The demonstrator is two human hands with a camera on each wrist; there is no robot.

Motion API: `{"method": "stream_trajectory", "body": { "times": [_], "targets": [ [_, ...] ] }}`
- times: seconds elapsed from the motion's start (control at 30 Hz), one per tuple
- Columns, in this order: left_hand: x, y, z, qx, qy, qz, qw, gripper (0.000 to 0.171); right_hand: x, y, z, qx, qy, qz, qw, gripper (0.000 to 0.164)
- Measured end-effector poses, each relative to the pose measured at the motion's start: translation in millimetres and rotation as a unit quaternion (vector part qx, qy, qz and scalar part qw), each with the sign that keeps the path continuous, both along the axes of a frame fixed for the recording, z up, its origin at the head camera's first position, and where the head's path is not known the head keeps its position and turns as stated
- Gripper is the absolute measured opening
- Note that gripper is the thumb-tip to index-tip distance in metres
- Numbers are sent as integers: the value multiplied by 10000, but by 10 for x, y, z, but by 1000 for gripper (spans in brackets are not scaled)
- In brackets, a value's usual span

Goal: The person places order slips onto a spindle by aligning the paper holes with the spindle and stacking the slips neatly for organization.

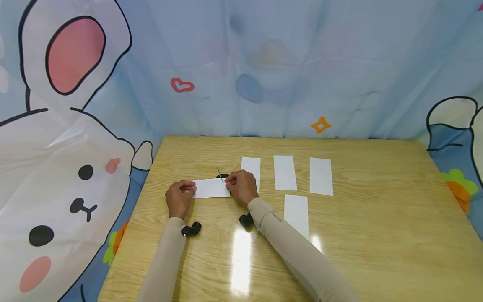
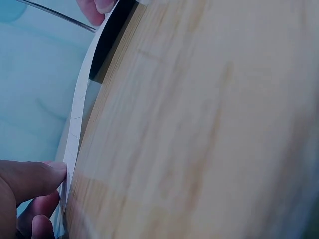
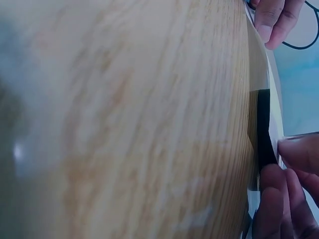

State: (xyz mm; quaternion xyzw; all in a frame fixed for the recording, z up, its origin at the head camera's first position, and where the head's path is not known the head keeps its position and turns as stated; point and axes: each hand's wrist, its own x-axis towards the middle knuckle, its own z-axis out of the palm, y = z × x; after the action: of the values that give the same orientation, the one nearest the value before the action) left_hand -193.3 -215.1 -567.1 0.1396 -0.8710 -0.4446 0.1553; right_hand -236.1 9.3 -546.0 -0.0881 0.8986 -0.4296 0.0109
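A small white sheet of paper [image 1: 211, 188] is stretched sideways between both hands, at the left part of the table. My left hand [image 1: 179, 199] pinches its left end between thumb and fingers. At the other end, my right hand [image 1: 243, 187] pinches the sheet's right side. A thin, needle-like rod [image 1: 219, 173] slants up from the right fingertips; the left wrist view shows its shaft [image 2: 60, 15] as grey and straight. Behind the sheet a black rounded object [image 1: 222, 176] is mostly hidden, and the right wrist view shows its dark side [image 3: 264, 124] close to the right fingers.
Several more white sheets lie on the wooden table [image 1: 377, 218]: a back row with a partly covered sheet [image 1: 250, 165], a middle sheet [image 1: 285, 173] and a right sheet [image 1: 321, 176], plus a nearer sheet [image 1: 296, 212] beside the right forearm. A printed curtain [image 1: 339, 63] hangs behind the table.
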Motion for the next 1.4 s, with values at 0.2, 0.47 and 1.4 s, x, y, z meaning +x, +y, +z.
{"method": "stream_trajectory", "body": {
  "times": [0.2, 0.47, 1.4],
  "targets": [
    [18, 23, -6, 320, 115, 23, 9994, 10, 17, 44, -8, -26, -82, 161, 9998, 6],
    [66, 22, -25, 927, 428, -201, 9946, 18, 58, 126, -62, -401, 138, 108, 9990, 16],
    [512, 677, 79, 1629, 817, -956, 9786, 24, 552, 981, 250, -1708, 473, -236, 9839, 25]
  ]
}}
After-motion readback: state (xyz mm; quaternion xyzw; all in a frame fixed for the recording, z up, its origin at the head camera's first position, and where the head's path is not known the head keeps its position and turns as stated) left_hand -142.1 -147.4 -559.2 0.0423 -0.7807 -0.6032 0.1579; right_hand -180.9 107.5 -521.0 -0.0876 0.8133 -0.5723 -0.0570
